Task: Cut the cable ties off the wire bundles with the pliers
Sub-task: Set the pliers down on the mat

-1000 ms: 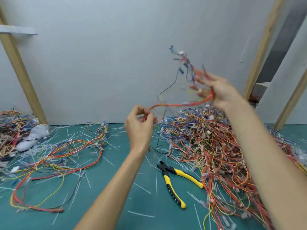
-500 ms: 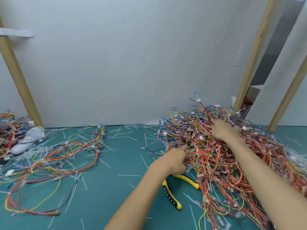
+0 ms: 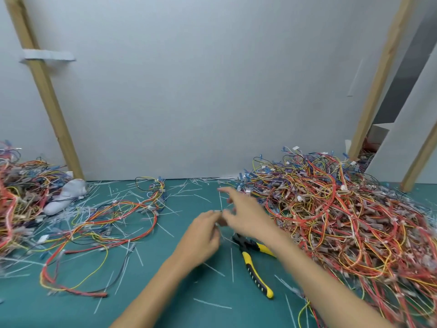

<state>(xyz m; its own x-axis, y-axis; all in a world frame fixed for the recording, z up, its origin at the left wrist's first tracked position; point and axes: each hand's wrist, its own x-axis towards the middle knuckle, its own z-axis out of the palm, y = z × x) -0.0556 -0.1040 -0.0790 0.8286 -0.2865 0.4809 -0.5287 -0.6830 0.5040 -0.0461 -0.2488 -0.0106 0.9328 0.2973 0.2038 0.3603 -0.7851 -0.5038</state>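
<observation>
2 hands nearly touch just beyond the pliers (image 3: 253,268): right hand (image 3: 244,215) splayed, left hand (image 3: 203,235) too blurred to tell.

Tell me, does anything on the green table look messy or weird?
Cut white cable ties lie scattered all over the green mat, and the big wire pile at the right spills across it in a tangle.

Two uncovered forearms are showing, one coming in from about 6 o'clock and ending in the left hand (image 3: 203,235), the other from about 5 o'clock and ending in the right hand (image 3: 246,216) (both are blurring, the right one most), skin running bare to the view's edge.
</observation>
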